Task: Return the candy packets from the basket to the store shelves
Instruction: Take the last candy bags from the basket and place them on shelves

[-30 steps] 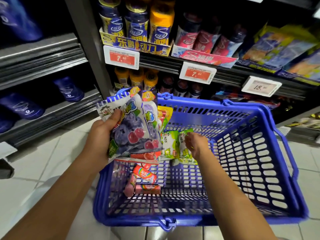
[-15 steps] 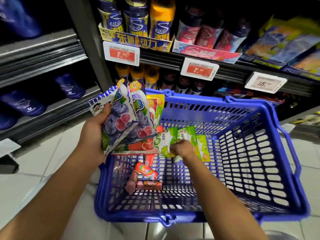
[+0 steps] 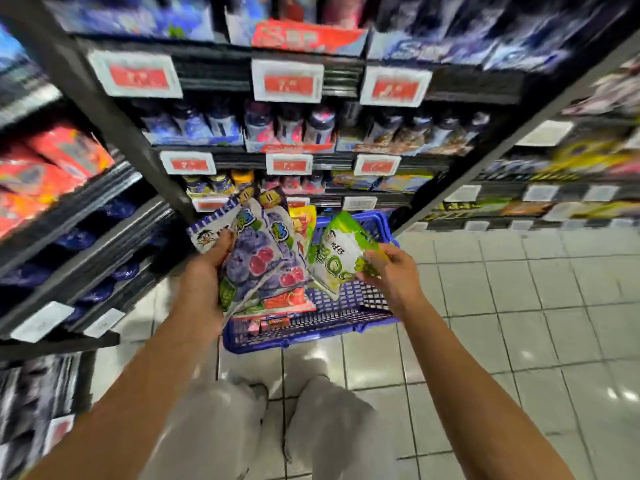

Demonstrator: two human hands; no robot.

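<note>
Candy packets point(image 3: 263, 261) apparently in both hands.

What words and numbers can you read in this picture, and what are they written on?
"QQ" in big letters: on the green candy packet the right hand pinches.
"7.": on the red price tags along the shelf edges; the digits after it are blurred.
Purple grape candy packets in the left hand: large characters, too blurred to read.
Bottle labels and white tags: too blurred.
</note>
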